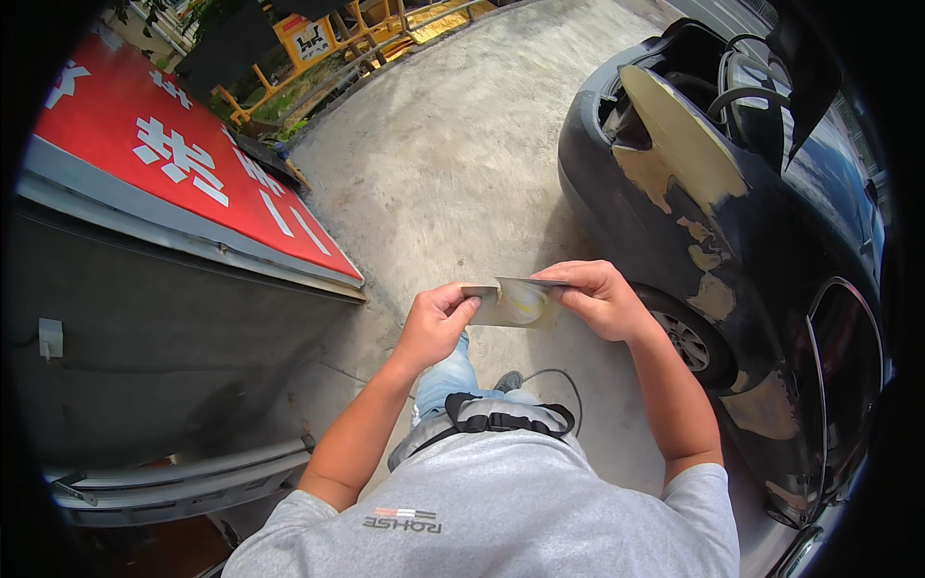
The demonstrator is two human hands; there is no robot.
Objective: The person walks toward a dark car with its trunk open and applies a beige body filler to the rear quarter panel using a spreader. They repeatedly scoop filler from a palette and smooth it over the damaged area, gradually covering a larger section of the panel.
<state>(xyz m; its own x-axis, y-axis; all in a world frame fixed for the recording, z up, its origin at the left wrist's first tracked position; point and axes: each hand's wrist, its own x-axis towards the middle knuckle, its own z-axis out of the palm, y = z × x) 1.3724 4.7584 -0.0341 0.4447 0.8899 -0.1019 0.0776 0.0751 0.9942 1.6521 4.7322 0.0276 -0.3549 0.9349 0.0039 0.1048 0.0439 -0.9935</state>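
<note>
My left hand (432,326) is closed, its thumb and fingers pinching a thin flat putty plate (493,314) by one end. A pale yellowish-grey smear of putty (523,306) lies on that plate. My right hand (602,301) is also closed, pinching a thin dark putty scraper (525,281) whose long edge meets or overlaps the plate. Both hands are in front of my waist. To their right stands a dark car (665,236) with beige filler patches (689,144) on its rear corner and side.
A red sign board (193,164) with white characters leans in at the left above a dark panel (173,328). A thin cable (580,395) curves across the concrete by my shoe (509,381). Yellow barriers (308,43) stand at the far edge. The car's wheel (682,337) is near my right arm.
</note>
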